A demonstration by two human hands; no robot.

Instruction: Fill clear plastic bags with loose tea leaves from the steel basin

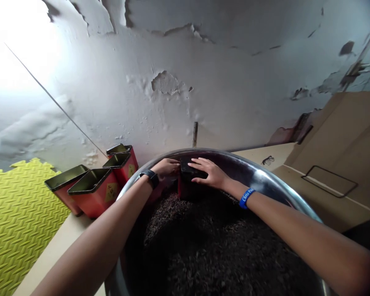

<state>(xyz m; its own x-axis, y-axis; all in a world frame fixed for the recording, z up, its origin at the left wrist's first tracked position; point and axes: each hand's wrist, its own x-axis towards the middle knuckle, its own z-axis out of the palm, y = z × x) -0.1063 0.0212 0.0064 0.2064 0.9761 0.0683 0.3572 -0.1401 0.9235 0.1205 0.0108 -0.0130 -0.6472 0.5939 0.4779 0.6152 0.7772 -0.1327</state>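
Observation:
A wide steel basin, its rim (253, 170) curving round the lower middle of the view, is heaped with dark, coarse tea-like leaves (209, 246). At its far side stands a red tin (185, 189) with a dark top, partly sunk in the leaves. My left hand (166, 167) presses against the tin's left side, and my right hand (207, 172) lies with spread fingers across its top and right side. Much of the tin is hidden by my hands and shadow. A black watch is on my left wrist, a blue band on my right.
Several open red tins (95, 193) with yellow labels stand on a cream counter (265, 156) left of the basin. A yellow-green textured mat (18, 222) lies at far left. Beyond is a peeling white wall (111, 74); tan cardboard (333, 156) stands at right.

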